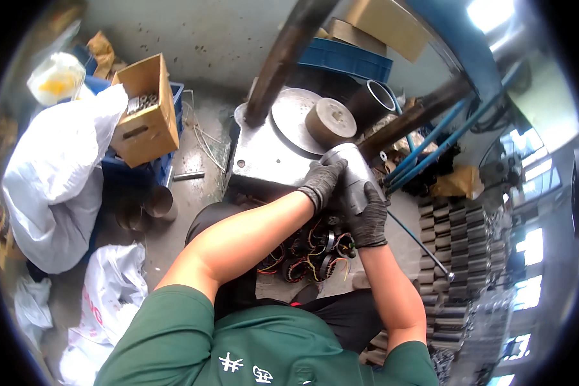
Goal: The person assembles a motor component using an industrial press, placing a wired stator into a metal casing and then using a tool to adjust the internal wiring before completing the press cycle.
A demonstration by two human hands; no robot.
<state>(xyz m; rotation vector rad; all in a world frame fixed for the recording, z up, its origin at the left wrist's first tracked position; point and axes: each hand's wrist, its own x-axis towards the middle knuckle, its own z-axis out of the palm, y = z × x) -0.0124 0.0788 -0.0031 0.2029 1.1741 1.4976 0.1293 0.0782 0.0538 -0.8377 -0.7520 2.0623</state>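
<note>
A grey metal cylinder (360, 177) lies slantwise between my two hands, in front of the press's steel bed. My left hand (325, 182), in a dark grey glove, grips its left side. Lower down on the right, my right hand (370, 220), gloved alike, has its fingers wrapped round the near part of the cylinder. Beyond it on the bed (270, 154) sits a round plate (288, 119) with a thick metal disc block (331, 122). A dark tube (371, 103) with a bright rim stands behind that block. Several wire-wound stators (309, 254) with coloured leads lie below my hands.
Dark steel columns (280, 64) rise from the bed. On the left are a cardboard box (145, 122) of metal parts and white sacks (61, 174). Stacked metal cylinders (457, 238) fill the right side. A thin rod (421, 244) juts out near my right hand.
</note>
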